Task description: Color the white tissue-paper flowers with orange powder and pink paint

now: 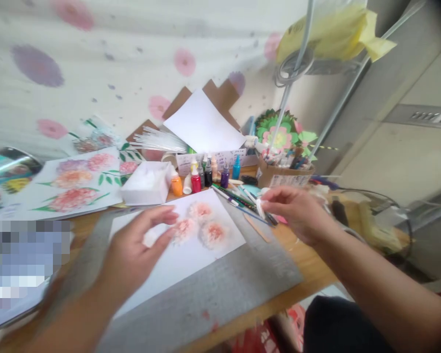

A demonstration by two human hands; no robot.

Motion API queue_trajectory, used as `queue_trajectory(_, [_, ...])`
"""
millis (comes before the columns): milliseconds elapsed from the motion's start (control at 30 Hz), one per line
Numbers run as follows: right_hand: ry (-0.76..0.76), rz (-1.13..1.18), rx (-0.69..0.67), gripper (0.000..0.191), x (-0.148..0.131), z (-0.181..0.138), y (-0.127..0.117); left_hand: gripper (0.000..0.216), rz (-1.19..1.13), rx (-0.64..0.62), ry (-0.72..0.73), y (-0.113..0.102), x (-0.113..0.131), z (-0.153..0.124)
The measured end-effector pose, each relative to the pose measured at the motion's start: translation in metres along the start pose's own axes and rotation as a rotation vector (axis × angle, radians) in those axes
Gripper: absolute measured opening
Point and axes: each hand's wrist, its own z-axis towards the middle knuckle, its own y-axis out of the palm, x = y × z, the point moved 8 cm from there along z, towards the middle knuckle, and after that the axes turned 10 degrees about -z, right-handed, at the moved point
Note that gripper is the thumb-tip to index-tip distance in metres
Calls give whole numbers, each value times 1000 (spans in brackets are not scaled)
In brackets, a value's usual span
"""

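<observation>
A white sheet of paper (183, 260) with three pink painted flowers (202, 226) lies on a grey mat (242, 284). My left hand (139, 250) hovers over the sheet's left part, thumb and fingers pinched around a small white wad (150, 237). My right hand (297, 211) is at the sheet's right, above a row of pens and brushes (238, 198), its fingertips closed on a small white object (260, 208) that I cannot name.
Small bottles of coloured ink (202, 176) stand behind the sheet beside a white box (147, 184). A flower painting (73, 181) lies at left. A cardboard box with paper flowers (282, 157) and a lamp stand (294, 73) are at right. A pixelated patch covers the lower left.
</observation>
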Motion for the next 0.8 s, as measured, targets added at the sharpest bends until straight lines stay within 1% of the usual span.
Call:
queue_trajectory(33, [0,59,-26,30,-5,-12,12,31,-51,-29,106,9,21,-7])
queue_trajectory(100, [10,156,-77,27,-13,-34,34,29,-102,-121,258,29,57,-23])
queue_trajectory(133, [19,196,-100,25,-16,-44,44,33,-133,-129,308,35,71,-31])
queue_trajectory(167, [28,232,-122,24,-19,-54,53,39,-169,-138,321,41,80,-38])
queue_trajectory(200, [35,262,-141,23,-22,-62,61,40,-201,-119,313,43,85,-44])
queue_trajectory(267, [61,321,-170,22,-24,-77,74,37,-256,-70,234,45,85,-53])
queue_trajectory(367, [137,416,-213,27,-22,-95,90,24,-302,-44,148,43,81,-64])
queue_trajectory(467, [170,435,-251,28,-22,-109,100,16,-272,-17,182,35,86,-74])
queue_trajectory(567, [153,377,-283,22,-24,-117,105,15,-215,42,240,25,91,-82])
queue_trajectory(633, [120,319,-318,17,-26,-121,108,17,-186,69,245,22,91,-87])
queue_trajectory(700, [56,223,-354,16,-26,-123,112,20,-164,80,221,21,89,-90])
queue_trajectory(767, [-53,90,-350,15,-27,-124,113,21,-146,79,178,22,85,-94])
queue_trajectory(800, [-138,17,-317,12,-30,-123,111,21,-145,79,142,24,82,-96])
